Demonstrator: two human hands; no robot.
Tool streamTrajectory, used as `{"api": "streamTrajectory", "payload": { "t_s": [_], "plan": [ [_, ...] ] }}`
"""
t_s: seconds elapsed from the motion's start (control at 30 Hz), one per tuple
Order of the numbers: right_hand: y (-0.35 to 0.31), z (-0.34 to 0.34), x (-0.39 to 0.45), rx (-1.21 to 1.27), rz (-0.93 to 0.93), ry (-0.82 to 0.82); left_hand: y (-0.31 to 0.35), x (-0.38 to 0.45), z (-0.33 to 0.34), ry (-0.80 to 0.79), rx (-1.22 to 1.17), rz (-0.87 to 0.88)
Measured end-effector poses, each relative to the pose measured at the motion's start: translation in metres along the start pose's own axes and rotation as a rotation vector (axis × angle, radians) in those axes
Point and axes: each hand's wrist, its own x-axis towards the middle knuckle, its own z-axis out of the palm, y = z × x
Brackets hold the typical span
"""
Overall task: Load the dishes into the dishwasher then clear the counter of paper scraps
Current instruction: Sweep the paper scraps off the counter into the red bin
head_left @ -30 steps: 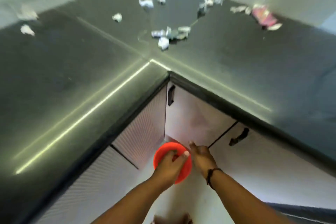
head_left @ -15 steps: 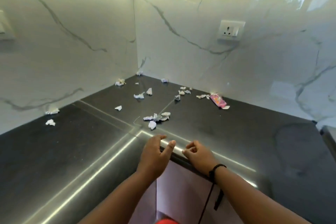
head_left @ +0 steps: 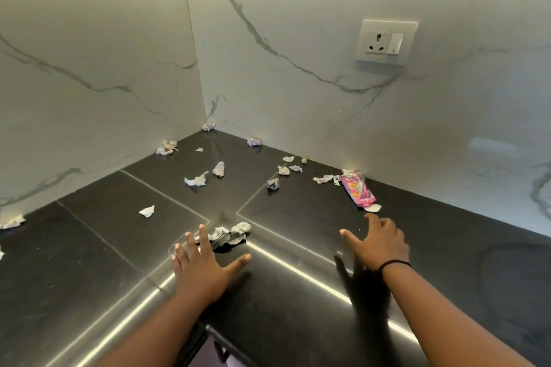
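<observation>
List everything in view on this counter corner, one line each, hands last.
paper scraps: about sixteen, white-grey, crumpled, scattered over the counter, mostly near the corner
pink wrapper: one, by the right wall
counter: one, black, L-shaped
wall socket: one, white, on the right wall
wristband: one, black, right wrist
left hand: fingers spread, by the nearest scraps
right hand: fingers relaxed, near the wrapper

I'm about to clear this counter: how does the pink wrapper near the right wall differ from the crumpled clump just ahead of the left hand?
The pink wrapper is bright pink with print; the crumpled clump is white and grey. The pink wrapper lies long and mostly flat; the crumpled clump is balled and bunched. The pink wrapper sits near the wall, beyond the right hand; the crumpled clump lies at the left hand fingertips. Both rest loose on the dark counter, neither gripped.
</observation>
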Motion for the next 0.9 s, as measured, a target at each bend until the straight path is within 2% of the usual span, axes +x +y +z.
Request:
{"api": "streamTrajectory", "payload": {
  "t_s": [0.1,0.23,0.47,0.57,0.67,0.77,0.9],
  "plan": [
    [0.004,-0.006,0.049,-0.068,-0.006,-0.012,0.014,0.021,0.013,0.002,0.035,0.035],
    [-0.005,-0.004,0.106,-0.020,0.008,-0.068,0.021,0.044,0.025,-0.016,0.133,0.095],
    [-0.045,0.017,0.183,0.113,0.098,-0.144,0.026,0.089,0.030,-0.089,0.144,0.338],
    [-0.063,0.026,0.207,0.136,0.175,-0.132,0.028,0.106,0.034,-0.042,0.065,0.382],
    [-0.077,0.040,0.222,0.102,0.222,-0.134,0.029,0.113,0.037,0.018,0.092,0.414],
    [-0.087,0.059,0.226,-0.015,0.183,-0.098,0.031,0.116,0.038,0.051,0.102,0.458],
    [-0.092,0.069,0.225,-0.063,-0.017,0.077,0.029,0.118,0.038,0.068,0.121,0.564]
  ]
}}
